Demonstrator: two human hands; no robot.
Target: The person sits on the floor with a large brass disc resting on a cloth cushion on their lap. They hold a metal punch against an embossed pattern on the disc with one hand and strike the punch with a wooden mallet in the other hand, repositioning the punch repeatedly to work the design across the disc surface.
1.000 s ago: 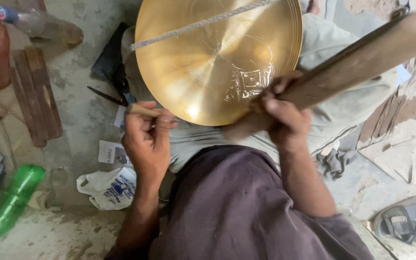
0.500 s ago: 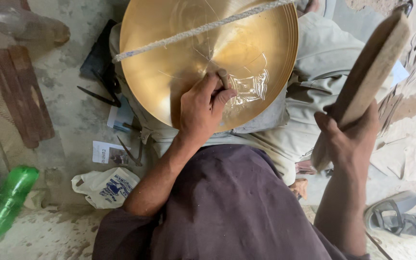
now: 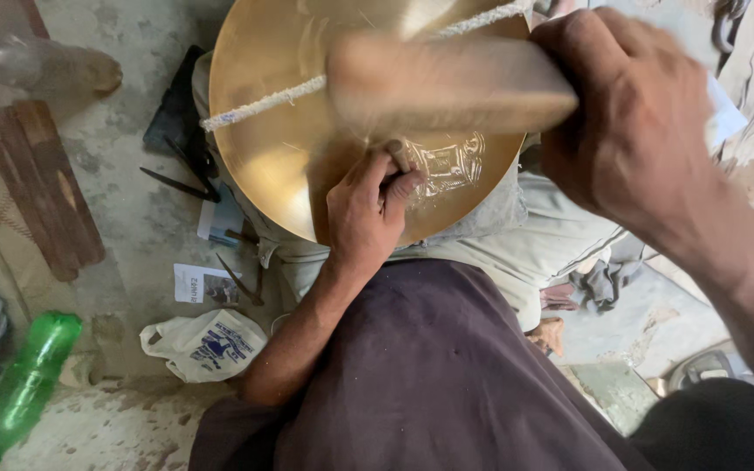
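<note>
A large round brass plate [image 3: 290, 131] rests on my lap, with a white cord [image 3: 263, 103] stretched across it and an engraved pattern [image 3: 447, 164] near its lower rim. My left hand [image 3: 364, 214] presses on the plate beside the pattern, pinching a thin metal tool [image 3: 401, 157] that stands on the brass. My right hand [image 3: 630, 113] is raised close to the camera and grips a thick wooden stick [image 3: 447, 85], blurred, hovering just above the tool and the plate.
A green plastic bottle [image 3: 23, 384] lies at the lower left on the concrete floor. A white printed bag [image 3: 207, 342], paper scraps [image 3: 202, 283], dark metal tools [image 3: 176, 183] and wooden slats [image 3: 45, 192] lie left of the plate. A sandal [image 3: 700, 371] sits at lower right.
My right hand has swung the wooden stick from the right side up and over the plate, above my left hand. My left hand stays on the plate with the tool.
</note>
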